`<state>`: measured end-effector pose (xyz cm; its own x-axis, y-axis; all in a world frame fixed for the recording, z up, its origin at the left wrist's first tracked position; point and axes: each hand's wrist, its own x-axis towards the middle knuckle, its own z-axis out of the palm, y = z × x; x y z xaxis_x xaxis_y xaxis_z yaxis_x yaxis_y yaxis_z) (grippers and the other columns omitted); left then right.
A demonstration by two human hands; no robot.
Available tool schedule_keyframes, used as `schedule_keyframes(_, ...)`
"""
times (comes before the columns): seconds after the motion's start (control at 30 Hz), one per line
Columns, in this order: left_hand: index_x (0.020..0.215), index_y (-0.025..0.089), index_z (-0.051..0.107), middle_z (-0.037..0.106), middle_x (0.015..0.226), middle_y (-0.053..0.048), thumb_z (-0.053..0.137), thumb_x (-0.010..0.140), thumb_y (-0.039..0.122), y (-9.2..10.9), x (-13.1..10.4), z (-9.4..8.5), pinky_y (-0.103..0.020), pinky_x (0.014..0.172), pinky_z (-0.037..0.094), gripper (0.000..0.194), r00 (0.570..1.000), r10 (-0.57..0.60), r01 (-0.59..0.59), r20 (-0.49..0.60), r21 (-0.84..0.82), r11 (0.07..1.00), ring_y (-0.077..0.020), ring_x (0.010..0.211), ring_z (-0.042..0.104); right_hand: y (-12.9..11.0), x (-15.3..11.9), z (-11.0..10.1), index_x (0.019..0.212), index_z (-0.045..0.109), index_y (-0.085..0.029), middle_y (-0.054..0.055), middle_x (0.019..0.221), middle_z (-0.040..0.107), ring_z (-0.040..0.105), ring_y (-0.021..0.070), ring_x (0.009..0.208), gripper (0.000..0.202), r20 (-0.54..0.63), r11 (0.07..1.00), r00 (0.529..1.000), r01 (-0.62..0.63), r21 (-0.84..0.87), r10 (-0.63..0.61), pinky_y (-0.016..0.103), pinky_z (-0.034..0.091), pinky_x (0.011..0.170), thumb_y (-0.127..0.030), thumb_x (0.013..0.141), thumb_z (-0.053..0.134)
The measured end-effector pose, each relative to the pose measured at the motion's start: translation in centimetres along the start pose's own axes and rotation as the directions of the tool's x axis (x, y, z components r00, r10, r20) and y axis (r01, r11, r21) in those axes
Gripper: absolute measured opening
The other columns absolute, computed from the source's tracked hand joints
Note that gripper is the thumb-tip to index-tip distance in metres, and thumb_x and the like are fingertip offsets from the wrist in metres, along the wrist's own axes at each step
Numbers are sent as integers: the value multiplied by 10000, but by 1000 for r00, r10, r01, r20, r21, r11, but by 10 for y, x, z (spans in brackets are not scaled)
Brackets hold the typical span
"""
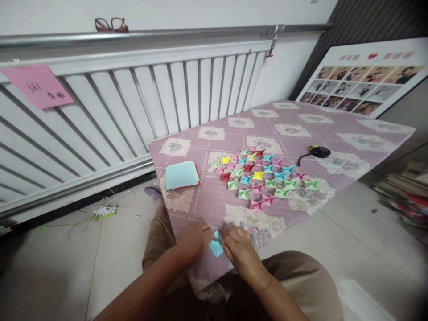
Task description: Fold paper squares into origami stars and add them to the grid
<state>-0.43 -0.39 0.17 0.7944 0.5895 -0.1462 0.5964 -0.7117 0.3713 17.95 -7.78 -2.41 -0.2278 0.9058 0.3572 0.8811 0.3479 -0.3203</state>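
A small piece of light blue folded paper (216,248) lies between my hands near the front corner of the table. My left hand (194,243) grips its left edge with fingers curled in. On the other side, my right hand (240,250) pinches the paper's right edge, fingers bent. Beyond them, several finished-looking folded paper pieces (257,175) in pink, green, blue, yellow and red stand in rows. To the left sits a stack of coloured paper sheets (181,175), with a light blue sheet on top and red and pale edges showing beneath.
A purple flowered cloth covers the table (214,207). A black cord-like object (319,152) lies on its right part. Behind stands a white radiator (187,89) with a pink note (36,87); glasses (111,25) rest on the pipe above. A power strip (106,211) lies on the floor.
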Motion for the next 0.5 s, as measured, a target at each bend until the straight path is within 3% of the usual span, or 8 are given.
schedule_keyframes(0.5, 924, 203, 596, 553, 913, -29, 429, 950, 238, 3, -17, 11, -293, 708, 382, 173, 993, 98, -85, -71, 171, 982, -188, 836, 473, -1, -3, -9, 817, 619, -198, 28, 746, 556, 474, 176, 748, 263, 84, 985, 982, 171, -30, -168, 307, 390, 712, -214, 961, 400)
